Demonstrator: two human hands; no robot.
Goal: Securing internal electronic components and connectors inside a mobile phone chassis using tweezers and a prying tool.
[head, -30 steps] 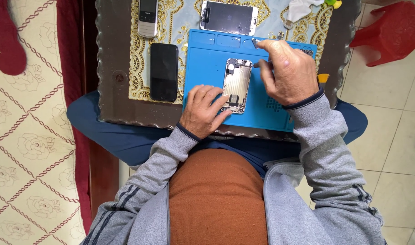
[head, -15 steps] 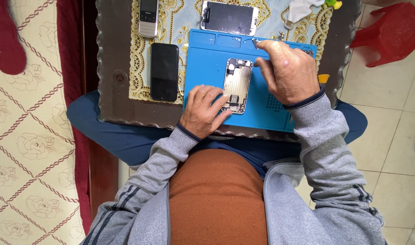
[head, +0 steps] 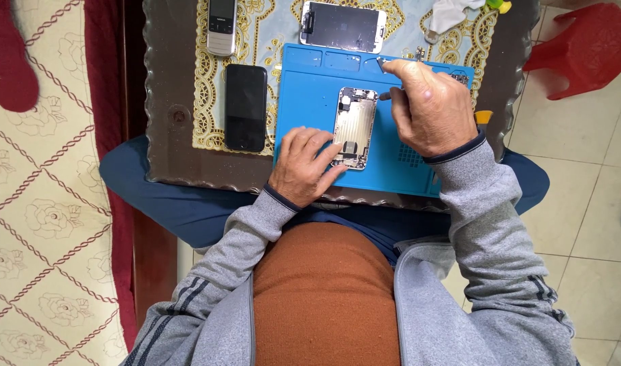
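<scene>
The opened phone (head: 354, 127) lies on the blue mat (head: 310, 95), where it lay a second ago. The left hand (head: 303, 169) has not moved, fingers spread flat and pinning its lower end. The right hand (head: 429, 105) is still curled shut around a thin tool (head: 385, 95) at the phone's top corner
</scene>
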